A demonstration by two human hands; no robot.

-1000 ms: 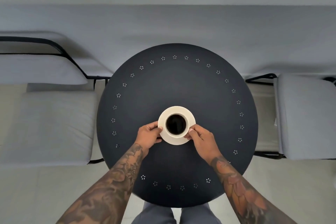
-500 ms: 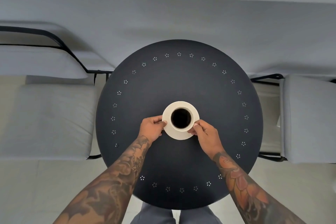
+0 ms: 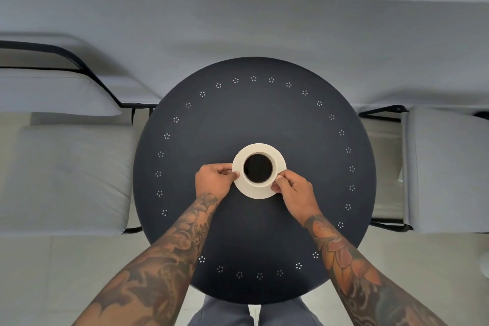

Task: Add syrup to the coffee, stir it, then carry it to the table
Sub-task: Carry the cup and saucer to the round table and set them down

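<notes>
A cream cup of black coffee (image 3: 258, 168) stands on a cream saucer (image 3: 264, 192) near the middle of a round black table (image 3: 254, 233). My left hand (image 3: 214, 180) pinches the saucer's left rim with thumb and fingers. My right hand (image 3: 296, 194) grips the saucer's right rim, close to the cup. Whether the saucer rests on the tabletop or hovers just over it cannot be told. No syrup or spoon is in view.
A grey cushioned chair (image 3: 63, 177) with a black frame stands to the table's left, and another grey chair (image 3: 447, 169) to its right. A grey sofa or bench (image 3: 238, 21) runs behind the table. My legs (image 3: 254, 312) are at the near edge.
The cup and saucer, held in both hands, have moved slightly farther toward the table's centre. My grip on the saucer rim is unchanged.
</notes>
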